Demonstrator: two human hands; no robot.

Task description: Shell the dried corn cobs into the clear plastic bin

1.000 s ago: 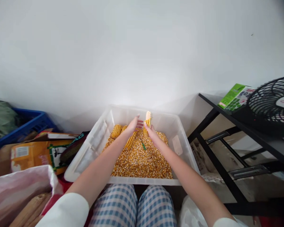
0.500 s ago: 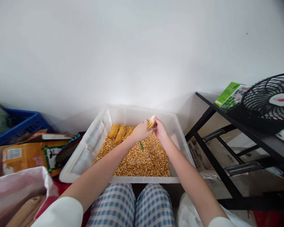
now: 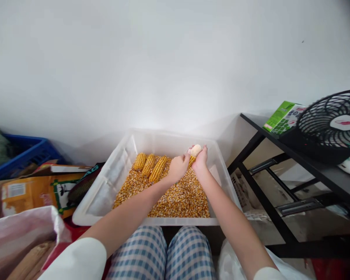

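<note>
Between my two hands is a corn cob point(image 3: 196, 151), its top end bare and pale and yellow kernels still on the part below. My right hand point(image 3: 201, 159) is wrapped round it from the right. My left hand point(image 3: 178, 167) presses against its kernelled side with fingers bent; whether it grips anything besides the cob is hidden. Below lies a deep layer of loose corn kernels point(image 3: 175, 204) in a white plastic bin point(image 3: 147, 221). Three whole ears of corn point(image 3: 158, 169) rest on the kernels to the left of my hands.
At right a black table point(image 3: 303, 167) carries a fan point(image 3: 335, 118) and a green-and-white carton point(image 3: 284, 117). Left of the bin are an orange package point(image 3: 32, 192), a blue crate point(image 3: 32, 149) and a white sack point(image 3: 29, 225). A white wall point(image 3: 175, 70) rises behind.
The cob has turned more upright, showing more of its bare end. My left hand has shifted slightly down, uncovering the third ear. The green strip on the kernels is now out of sight.
</note>
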